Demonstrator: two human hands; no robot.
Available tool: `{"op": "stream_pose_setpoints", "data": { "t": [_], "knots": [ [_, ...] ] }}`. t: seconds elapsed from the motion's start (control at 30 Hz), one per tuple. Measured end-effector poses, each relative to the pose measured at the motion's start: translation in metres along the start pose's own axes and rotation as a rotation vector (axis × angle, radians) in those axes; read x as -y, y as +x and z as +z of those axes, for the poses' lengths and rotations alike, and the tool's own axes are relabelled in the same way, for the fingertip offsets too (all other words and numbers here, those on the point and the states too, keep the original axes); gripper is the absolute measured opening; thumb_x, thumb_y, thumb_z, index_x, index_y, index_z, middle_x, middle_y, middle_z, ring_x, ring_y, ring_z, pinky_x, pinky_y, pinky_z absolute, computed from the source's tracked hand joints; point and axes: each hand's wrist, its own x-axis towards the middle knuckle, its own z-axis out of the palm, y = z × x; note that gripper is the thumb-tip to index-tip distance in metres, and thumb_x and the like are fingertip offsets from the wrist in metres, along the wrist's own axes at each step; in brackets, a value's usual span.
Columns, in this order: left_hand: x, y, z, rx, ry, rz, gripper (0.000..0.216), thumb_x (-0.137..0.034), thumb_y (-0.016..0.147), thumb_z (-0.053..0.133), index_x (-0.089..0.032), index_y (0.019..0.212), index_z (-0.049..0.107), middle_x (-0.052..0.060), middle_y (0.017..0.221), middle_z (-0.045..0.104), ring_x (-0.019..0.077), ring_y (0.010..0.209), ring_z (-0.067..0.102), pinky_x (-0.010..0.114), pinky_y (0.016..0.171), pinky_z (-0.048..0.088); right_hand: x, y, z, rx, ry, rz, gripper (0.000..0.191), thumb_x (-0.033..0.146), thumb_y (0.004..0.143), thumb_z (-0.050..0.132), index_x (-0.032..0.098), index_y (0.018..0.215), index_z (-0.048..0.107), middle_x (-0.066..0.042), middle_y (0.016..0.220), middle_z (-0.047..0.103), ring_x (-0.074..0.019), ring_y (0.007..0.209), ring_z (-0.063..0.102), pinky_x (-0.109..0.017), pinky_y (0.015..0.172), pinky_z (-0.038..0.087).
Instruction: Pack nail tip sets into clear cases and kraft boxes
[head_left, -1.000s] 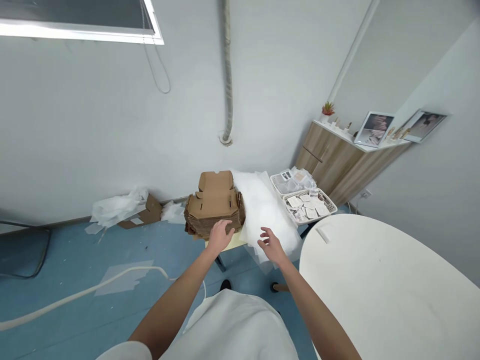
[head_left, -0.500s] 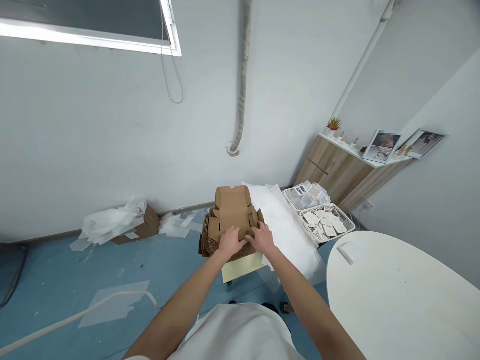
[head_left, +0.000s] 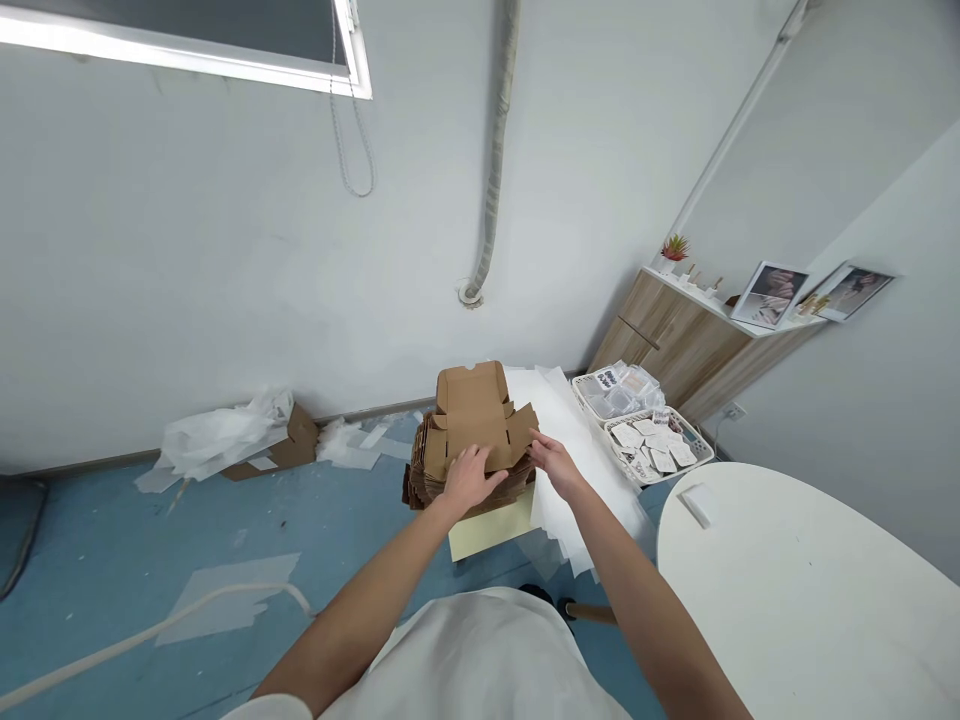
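Observation:
A stack of flat brown cardboard box blanks (head_left: 431, 470) lies on a small pale-yellow table (head_left: 487, 527). The top blank (head_left: 474, 412) is lifted a little, its flaps spread. My left hand (head_left: 469, 478) grips the near edge of that top blank, fingers curled over it. My right hand (head_left: 555, 463) pinches its right flap. Beside the stack on the right lies a pile of white tissue sheets (head_left: 570, 470).
Two white baskets (head_left: 637, 425) with small packets and cards stand right of the tissue. A round white table (head_left: 810, 590) fills the lower right. A wooden cabinet (head_left: 675, 350) stands in the corner. Torn cardboard and white wrap (head_left: 232, 440) litter the blue floor, with a hose (head_left: 150, 630).
My right hand left the tissue sheets and came onto the cardboard. Both hands now hold the top blank, and it has risen slightly off the stack.

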Motion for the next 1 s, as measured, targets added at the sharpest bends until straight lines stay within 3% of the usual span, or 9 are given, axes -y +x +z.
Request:
{"op": "stream_pose_setpoints", "data": {
  "t": [0.2, 0.3, 0.4, 0.63, 0.8, 1.0],
  "knots": [
    [0.005, 0.003, -0.009, -0.090, 0.014, 0.143, 0.037, -0.035, 0.089, 0.026, -0.020, 0.106, 0.055, 0.008, 0.095, 0.056, 0.0200, 0.090, 0.052, 0.030, 0.073, 0.040, 0.017, -0.012, -0.004, -0.012, 0.043, -0.019, 0.055, 0.040, 0.073, 0.057, 0.028, 0.124, 0.042, -0.007, 0.123, 0.051, -0.0212, 0.106, 0.053, -0.038, 0.088, 0.041],
    [0.006, 0.000, -0.011, -0.148, -0.001, 0.194, 0.036, -0.032, 0.089, 0.027, -0.019, 0.104, 0.056, 0.007, 0.091, 0.057, 0.0189, 0.086, 0.052, 0.030, 0.071, 0.040, 0.015, -0.021, -0.003, -0.123, 0.003, -0.148, 0.068, 0.041, 0.069, 0.061, 0.034, 0.130, 0.030, -0.006, 0.134, 0.038, -0.0219, 0.107, 0.051, -0.039, 0.086, 0.042],
    [0.003, -0.005, -0.011, -0.211, 0.016, 0.212, 0.034, -0.030, 0.089, 0.028, -0.020, 0.107, 0.055, 0.007, 0.093, 0.058, 0.0186, 0.086, 0.051, 0.030, 0.070, 0.040, 0.010, -0.028, 0.001, -0.187, -0.022, -0.196, 0.074, 0.046, 0.069, 0.059, 0.033, 0.132, 0.022, -0.009, 0.134, 0.036, -0.0222, 0.103, 0.054, -0.040, 0.084, 0.044],
    [-0.006, -0.010, -0.014, -0.318, 0.032, 0.221, 0.030, -0.028, 0.087, 0.035, -0.023, 0.108, 0.056, 0.006, 0.095, 0.059, 0.0184, 0.086, 0.051, 0.030, 0.069, 0.036, 0.021, -0.029, 0.017, -0.045, -0.103, -0.150, 0.092, 0.046, 0.063, 0.065, 0.030, 0.135, 0.011, -0.012, 0.137, 0.030, -0.0237, 0.107, 0.051, -0.041, 0.084, 0.045],
    [-0.013, -0.011, -0.019, -0.402, -0.078, 0.215, 0.029, -0.028, 0.087, 0.036, -0.022, 0.108, 0.056, 0.006, 0.094, 0.059, 0.0176, 0.085, 0.051, 0.029, 0.069, 0.035, 0.037, -0.023, 0.026, -0.090, -0.188, -0.181, 0.090, 0.044, 0.066, 0.063, 0.027, 0.136, 0.009, -0.013, 0.131, 0.039, -0.0223, 0.101, 0.054, -0.042, 0.085, 0.045],
    [-0.022, -0.014, -0.015, -0.397, -0.113, 0.283, 0.030, -0.024, 0.086, 0.038, -0.023, 0.111, 0.055, 0.007, 0.095, 0.059, 0.0179, 0.087, 0.050, 0.031, 0.074, 0.034, 0.043, -0.017, 0.030, -0.173, -0.375, -0.263, 0.068, 0.039, 0.073, 0.055, 0.027, 0.133, 0.024, -0.007, 0.116, 0.055, -0.0197, 0.088, 0.060, -0.040, 0.080, 0.048]
  ]
}}
